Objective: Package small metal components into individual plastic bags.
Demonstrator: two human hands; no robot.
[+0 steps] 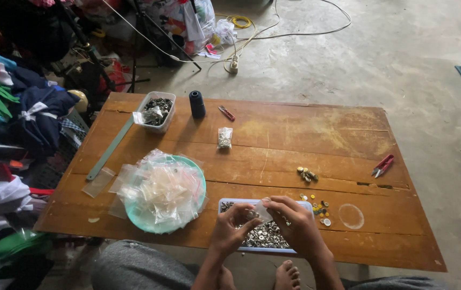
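Hands, two (236, 228) (297, 225), pinch one clear bag (263, 210) above one tray (230, 202).

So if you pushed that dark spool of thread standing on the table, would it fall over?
Probably: the dark spool of thread stands upright, tall and narrow, so a push near its top would likely tip it. It looks round, so it might then roll across the wooden table. It seems light.

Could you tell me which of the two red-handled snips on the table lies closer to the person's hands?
The red snips near the table's right edge are closer to the right hand. The other red snips lie at the far side, beside the dark thread spool.
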